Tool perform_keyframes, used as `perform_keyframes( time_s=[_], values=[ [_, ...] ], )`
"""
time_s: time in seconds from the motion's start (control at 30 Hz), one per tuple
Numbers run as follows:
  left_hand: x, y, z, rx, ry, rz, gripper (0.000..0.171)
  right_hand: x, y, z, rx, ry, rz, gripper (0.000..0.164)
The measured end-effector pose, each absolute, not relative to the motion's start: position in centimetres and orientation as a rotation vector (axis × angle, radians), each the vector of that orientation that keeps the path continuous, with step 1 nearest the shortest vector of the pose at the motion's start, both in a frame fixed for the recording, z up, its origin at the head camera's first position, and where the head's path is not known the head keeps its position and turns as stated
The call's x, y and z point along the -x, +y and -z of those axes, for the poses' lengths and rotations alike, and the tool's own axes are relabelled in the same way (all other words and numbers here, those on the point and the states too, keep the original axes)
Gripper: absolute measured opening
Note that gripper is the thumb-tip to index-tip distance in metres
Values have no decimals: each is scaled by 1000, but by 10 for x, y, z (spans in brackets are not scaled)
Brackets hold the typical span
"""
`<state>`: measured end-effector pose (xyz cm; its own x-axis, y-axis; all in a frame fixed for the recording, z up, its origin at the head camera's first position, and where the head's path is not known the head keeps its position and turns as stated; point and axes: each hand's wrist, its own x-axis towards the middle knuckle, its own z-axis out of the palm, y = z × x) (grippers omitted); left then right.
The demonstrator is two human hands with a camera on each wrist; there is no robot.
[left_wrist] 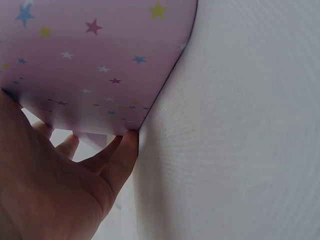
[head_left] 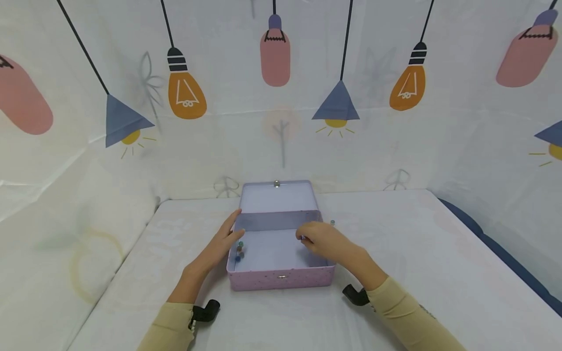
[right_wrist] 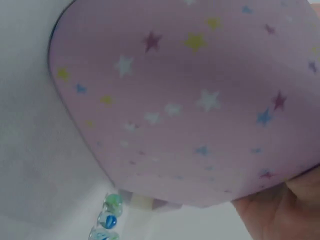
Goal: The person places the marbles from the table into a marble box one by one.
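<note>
An open pink tin box (head_left: 281, 280) with a pale inside stands before me, its lid (head_left: 277, 197) tipped back. My left hand (head_left: 219, 243) rests along the box's left side, thumb over the rim; the left wrist view has its fingers (left_wrist: 122, 160) spread against the star-patterned wall. Over the right half of the box, my right hand (head_left: 327, 240) pinches a small dark marble (head_left: 302, 237), mostly hidden by the fingers. Several marbles (head_left: 239, 249) lie inside along the left wall. Beyond the box's right side, glass marbles (right_wrist: 114, 204) sit in a row on the table.
The box stands on a table with a white cloth (head_left: 417, 263). Behind it hangs a white sheet (head_left: 237, 146) printed with lamps and bulbs. A dark blue edge (head_left: 505, 253) runs along the table's right side.
</note>
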<state>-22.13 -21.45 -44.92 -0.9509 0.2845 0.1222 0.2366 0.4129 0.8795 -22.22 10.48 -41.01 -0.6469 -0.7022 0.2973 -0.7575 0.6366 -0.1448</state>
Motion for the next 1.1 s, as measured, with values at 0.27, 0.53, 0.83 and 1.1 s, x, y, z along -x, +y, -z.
perform_keyframes(
  time_s=[0.27, 0.53, 0.83, 1.1],
  values=[
    [221, -215, 450, -480, 2592, -1623, 67, 215, 97, 410, -1164, -2768, -224, 8],
    [220, -216, 449, -495, 2583, -1629, 67, 212, 93, 412, -1162, -2735, -126, 5],
    [223, -216, 451, -506, 2592, -1628, 67, 213, 96, 417, -1159, -2650, -22, 17],
    [220, -214, 450, -484, 2592, -1613, 67, 211, 95, 419, -1128, -2660, 67, 19]
  ],
)
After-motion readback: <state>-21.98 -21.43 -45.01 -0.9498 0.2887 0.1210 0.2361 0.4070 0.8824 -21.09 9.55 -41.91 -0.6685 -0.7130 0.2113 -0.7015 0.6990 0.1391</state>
